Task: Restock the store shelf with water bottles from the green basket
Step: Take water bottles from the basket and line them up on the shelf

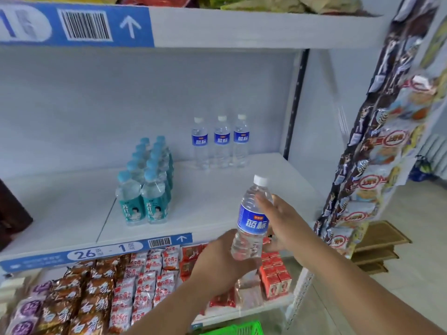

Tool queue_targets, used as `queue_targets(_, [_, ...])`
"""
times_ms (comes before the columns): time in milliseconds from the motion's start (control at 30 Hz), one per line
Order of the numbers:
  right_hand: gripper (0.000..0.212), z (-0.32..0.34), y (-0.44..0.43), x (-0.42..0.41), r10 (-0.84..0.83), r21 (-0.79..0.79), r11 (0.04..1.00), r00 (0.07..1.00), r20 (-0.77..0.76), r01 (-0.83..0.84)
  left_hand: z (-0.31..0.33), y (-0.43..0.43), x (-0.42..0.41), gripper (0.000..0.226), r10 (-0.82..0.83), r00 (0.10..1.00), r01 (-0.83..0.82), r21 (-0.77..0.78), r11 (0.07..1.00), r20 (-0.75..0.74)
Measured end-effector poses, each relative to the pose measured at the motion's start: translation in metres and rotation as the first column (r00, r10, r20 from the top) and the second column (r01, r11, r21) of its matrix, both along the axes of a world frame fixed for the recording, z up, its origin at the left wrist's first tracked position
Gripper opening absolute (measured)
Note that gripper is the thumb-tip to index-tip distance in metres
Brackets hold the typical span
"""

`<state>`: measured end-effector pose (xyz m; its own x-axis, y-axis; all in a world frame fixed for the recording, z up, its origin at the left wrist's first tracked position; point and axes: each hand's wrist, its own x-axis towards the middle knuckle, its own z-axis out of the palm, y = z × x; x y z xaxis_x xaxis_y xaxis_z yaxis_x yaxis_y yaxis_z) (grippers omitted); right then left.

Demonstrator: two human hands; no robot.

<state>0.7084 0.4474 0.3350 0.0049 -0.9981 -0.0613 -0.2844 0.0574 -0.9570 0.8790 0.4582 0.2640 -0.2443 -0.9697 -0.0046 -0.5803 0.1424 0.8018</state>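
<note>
The water bottle, clear with a blue label and white cap, is upright in mid-air at the lower centre of the frame, just in front of the shelf's front edge. The left hand grips its lower part with the fingers curled round the base. The right hand holds it from behind at the shoulder, with fingertips wrapping onto the clear plastic above the label.

The step in hand looks like setting this bottle on the middle shelf. To do it well, carry it upright over the front edge and stand it in line with the three matching bottles at the back, label facing out like theirs. Set it close beside or in front of them without knocking them. Release only once the base sits flat, since a tall, light bottle tips easily. Keep it clear of the teal-capped bottles packed in two files to the left.

The green basket shows only as a sliver of rim at the bottom edge, and its contents cannot be seen. The shelf below holds rows of snack packets and red cartons. Hanging snack strips fill the right side.
</note>
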Motion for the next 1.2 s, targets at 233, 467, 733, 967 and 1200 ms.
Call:
queue_targets(233, [0.056,0.026,-0.097,-0.048,0.024,0.045,0.999,1.0,0.012,-0.025,0.009,-0.11,-0.061,0.06,0.086,0.996,-0.085,-0.046,0.995,0.018])
queue_targets(467, [0.055,0.024,-0.208,-0.079,-0.038,0.135,0.99,0.996,0.083,0.027,-0.002,-0.217,-0.117,0.057,0.192,0.979,-0.194,-0.023,0.981,-0.071])
queue_targets(733, [0.045,0.017,-0.293,-0.101,-0.116,0.146,0.985,0.981,0.153,0.094,-0.01,-0.297,-0.152,0.063,0.216,0.973,-0.218,-0.007,0.976,-0.077])
queue_targets(967, [0.044,0.017,-0.351,-0.106,-0.16,0.144,0.98,0.975,0.151,0.139,-0.009,-0.354,-0.171,0.055,0.256,0.964,-0.256,0.009,0.967,-0.067])
queue_targets(1200, [0.054,0.015,-0.39,-0.113,-0.162,0.067,0.985,0.983,0.084,0.156,-0.008,-0.399,-0.186,0.044,0.279,0.96,-0.28,-0.017,0.96,-0.029])
